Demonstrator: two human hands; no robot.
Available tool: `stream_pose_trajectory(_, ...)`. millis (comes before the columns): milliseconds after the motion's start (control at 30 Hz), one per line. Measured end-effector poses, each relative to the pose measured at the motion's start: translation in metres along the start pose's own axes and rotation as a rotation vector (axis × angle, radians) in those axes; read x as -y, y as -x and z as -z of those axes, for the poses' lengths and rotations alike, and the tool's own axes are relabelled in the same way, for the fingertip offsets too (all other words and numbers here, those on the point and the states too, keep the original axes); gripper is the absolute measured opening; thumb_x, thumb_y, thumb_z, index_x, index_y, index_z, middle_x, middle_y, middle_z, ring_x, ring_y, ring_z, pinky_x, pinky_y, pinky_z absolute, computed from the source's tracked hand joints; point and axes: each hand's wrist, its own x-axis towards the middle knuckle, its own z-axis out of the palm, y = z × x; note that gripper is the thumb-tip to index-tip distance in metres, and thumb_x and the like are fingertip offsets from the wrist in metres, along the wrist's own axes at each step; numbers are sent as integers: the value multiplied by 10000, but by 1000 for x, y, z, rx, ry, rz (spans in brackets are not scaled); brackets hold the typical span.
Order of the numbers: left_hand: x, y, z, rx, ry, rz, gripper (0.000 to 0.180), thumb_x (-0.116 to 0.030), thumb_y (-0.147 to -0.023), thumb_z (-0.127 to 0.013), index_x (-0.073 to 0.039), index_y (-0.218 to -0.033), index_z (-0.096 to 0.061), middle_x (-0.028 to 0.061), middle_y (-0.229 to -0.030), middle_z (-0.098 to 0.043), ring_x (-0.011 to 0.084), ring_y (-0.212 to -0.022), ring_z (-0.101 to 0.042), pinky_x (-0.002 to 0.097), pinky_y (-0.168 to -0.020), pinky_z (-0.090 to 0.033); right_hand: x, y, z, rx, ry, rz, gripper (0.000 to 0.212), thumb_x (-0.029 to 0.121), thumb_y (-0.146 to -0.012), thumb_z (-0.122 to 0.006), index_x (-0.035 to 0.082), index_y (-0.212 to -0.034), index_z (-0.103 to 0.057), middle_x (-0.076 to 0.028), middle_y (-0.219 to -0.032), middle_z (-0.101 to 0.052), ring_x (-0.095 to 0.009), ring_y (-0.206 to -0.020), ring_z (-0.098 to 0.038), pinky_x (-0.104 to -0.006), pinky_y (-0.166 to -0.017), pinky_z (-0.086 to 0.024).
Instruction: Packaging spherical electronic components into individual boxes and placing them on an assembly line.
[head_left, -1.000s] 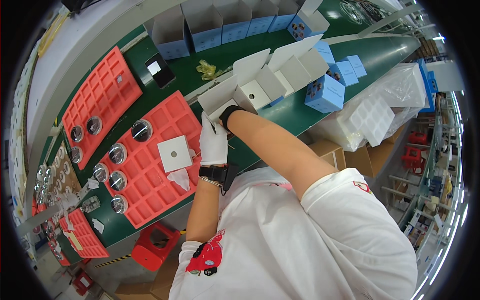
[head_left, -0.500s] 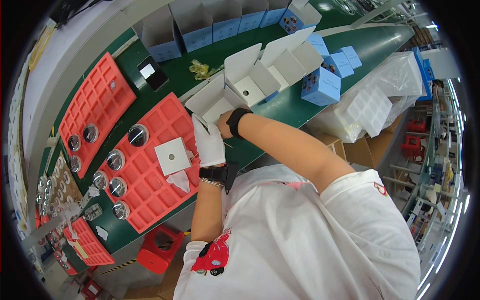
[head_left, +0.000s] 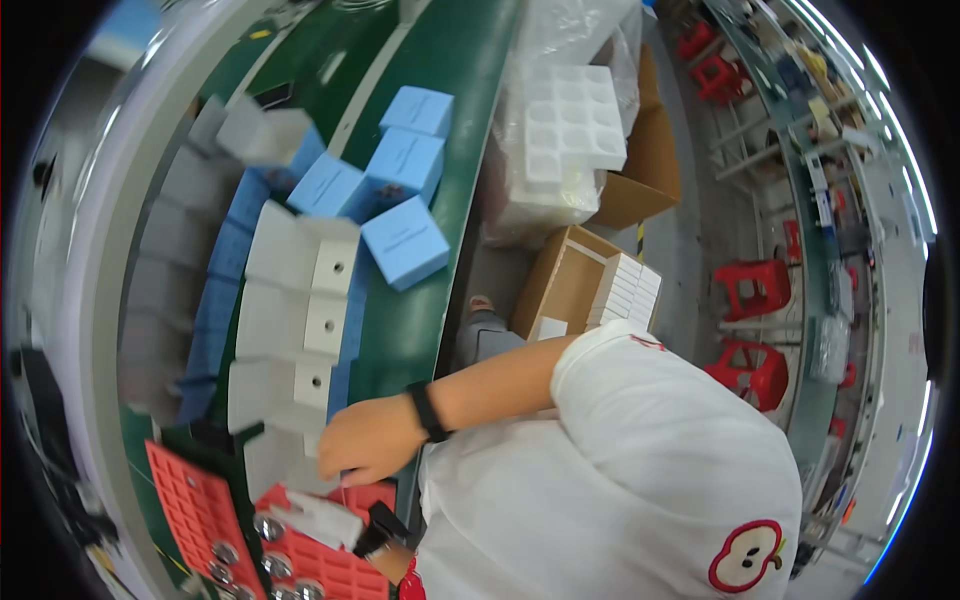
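Observation:
My bare right hand point(head_left: 370, 442), with a black band at the wrist, is over the near end of a row of open blue boxes with raised white flaps point(head_left: 275, 250). Its fingers curl downward and a thin strand shows below them; whatever they hold is hidden. White inserts point(head_left: 325, 325), each with a round hole, sit inside the boxes. My left hand point(head_left: 318, 518), in a white glove, is just below the right one, fingers stretched out over a red compartment tray point(head_left: 345, 572). Shiny round clear-topped pieces point(head_left: 277, 564) lie in that tray.
Several closed blue boxes point(head_left: 405, 242) stand beyond the row, and more open boxes point(head_left: 215, 285) to its left. Another red tray point(head_left: 195, 495) lies at lower left. Past the green table's right edge are a white moulded tray point(head_left: 575, 120) in plastic and a cardboard carton point(head_left: 560, 285).
The view has swung to the right, so boxes and trays appear further left and lower. My hands have come apart slightly. The white insert earlier on the red tray no longer shows there.

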Motion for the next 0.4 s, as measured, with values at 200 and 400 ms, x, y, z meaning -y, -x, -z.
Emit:
stream_pose_trajectory(200, -135, 43, 4, 240, 275, -354, 444, -58, -944, -534, 61, -1357, -423, 205, -1278, -554, 326, -1172, -543, 349, -1020, -408, -85, 243, 167, -733, 384, -609, 172, 177, -839, -596, 61, -945, -666, -134, -932, -654, -326, -910, -606, -430, -814, -488)
stream_pose_trajectory(400, -261, 95, -68, 1209, -107, -732, 488, -127, -922, -609, -17, -1370, -448, 180, -1336, -518, 307, -1207, -526, 356, -1050, -388, -227, 452, 220, -942, 666, -1651, 398, 225, -806, -631, 90, -1179, -598, -157, -1202, -573, -358, -1135, -521, -477, -885, -486)
